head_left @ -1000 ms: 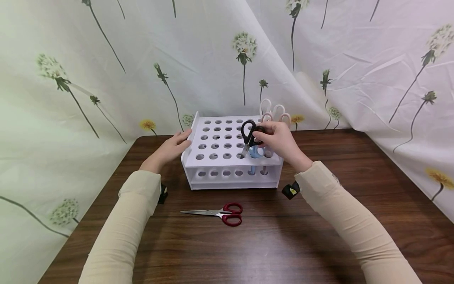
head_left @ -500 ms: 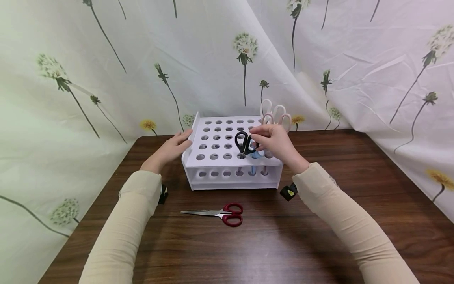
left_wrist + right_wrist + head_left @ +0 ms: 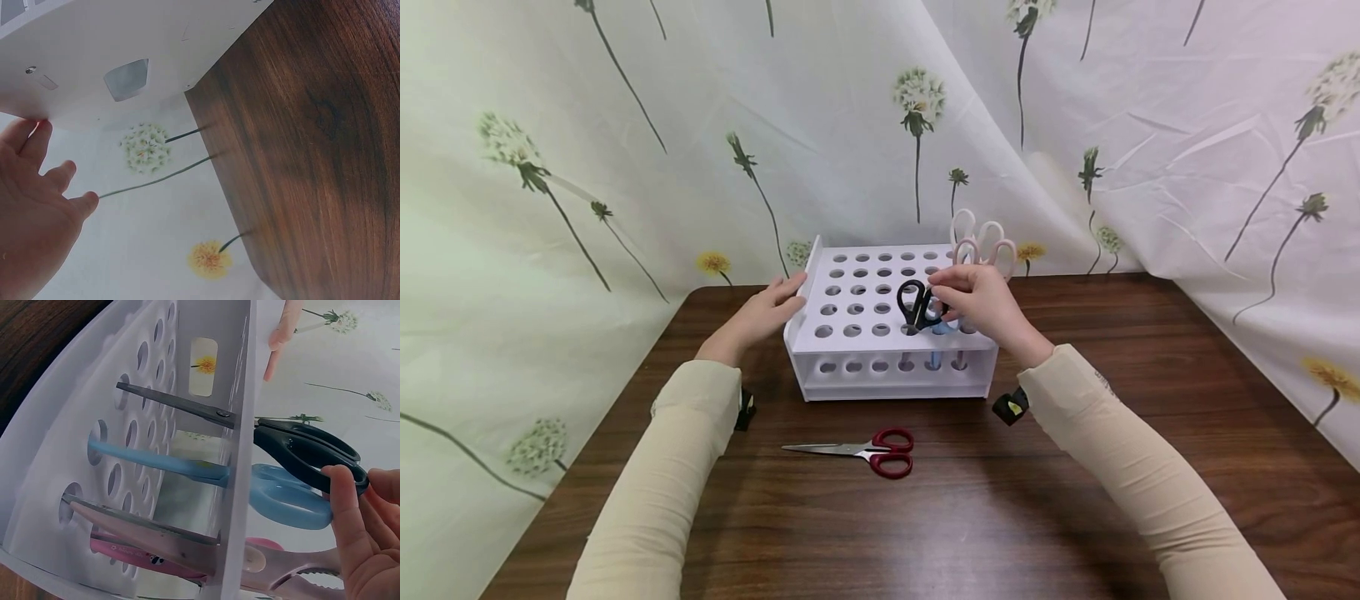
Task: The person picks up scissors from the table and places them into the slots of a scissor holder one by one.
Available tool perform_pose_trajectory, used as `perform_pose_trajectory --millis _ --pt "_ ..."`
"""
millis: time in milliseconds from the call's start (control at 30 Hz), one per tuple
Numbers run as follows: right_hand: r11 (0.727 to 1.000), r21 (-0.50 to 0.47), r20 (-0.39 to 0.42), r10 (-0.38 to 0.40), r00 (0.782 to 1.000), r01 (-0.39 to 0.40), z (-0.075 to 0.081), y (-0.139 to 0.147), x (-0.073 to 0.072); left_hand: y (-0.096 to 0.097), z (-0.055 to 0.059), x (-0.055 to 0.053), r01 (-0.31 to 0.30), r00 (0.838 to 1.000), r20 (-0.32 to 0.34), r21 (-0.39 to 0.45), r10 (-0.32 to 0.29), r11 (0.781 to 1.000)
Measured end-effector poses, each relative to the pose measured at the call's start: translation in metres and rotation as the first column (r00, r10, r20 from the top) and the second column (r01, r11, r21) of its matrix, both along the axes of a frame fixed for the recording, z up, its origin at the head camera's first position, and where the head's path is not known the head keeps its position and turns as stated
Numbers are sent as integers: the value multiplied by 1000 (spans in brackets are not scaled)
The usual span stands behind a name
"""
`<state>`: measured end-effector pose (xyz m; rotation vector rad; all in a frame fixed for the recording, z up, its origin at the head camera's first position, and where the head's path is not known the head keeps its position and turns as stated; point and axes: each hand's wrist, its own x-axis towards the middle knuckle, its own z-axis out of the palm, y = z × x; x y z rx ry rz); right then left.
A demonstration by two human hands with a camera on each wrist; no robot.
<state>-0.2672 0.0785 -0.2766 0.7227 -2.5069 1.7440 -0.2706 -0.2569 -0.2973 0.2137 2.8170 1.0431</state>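
Observation:
My right hand (image 3: 985,300) pinches the handle of black-handled scissors (image 3: 912,307) at the front of a white perforated rack (image 3: 811,343). In the right wrist view, the blades of these black scissors (image 3: 187,407) pass through the upper board, their tip at a hole of the lower shelf. Light-blue scissors (image 3: 290,503) stand in the neighbouring hole, close to my fingers. Pale pink scissors (image 3: 244,561) and a bright pink pair (image 3: 150,557) stand beyond them. My left hand (image 3: 756,317) rests fingertips on the rack's left side wall, fingers extended.
Red-handled scissors (image 3: 859,450) lie on the brown wooden table (image 3: 970,517) in front of the rack, blades pointing left. White and pink scissor handles (image 3: 1014,254) rise at the rack's back right corner. A flower-printed cloth (image 3: 850,125) hangs behind the table.
My right hand has lowered the black scissors, moving slightly left; their blades have gone down into a front-row hole. Over the last half second almost nothing differs. The left hand stays put.

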Motion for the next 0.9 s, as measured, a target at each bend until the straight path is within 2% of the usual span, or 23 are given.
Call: perform_pose_trajectory --millis 367,900 --pt "1000 16 -9 -1 1000 1 -3 1 -3 0 -1 -1 -9 1000 -2 -12 9 1000" --pt "1000 5 10 -26 1000 26 0 3 0 -1 -2 -2 -1 1000 -19 -21 1 1000"
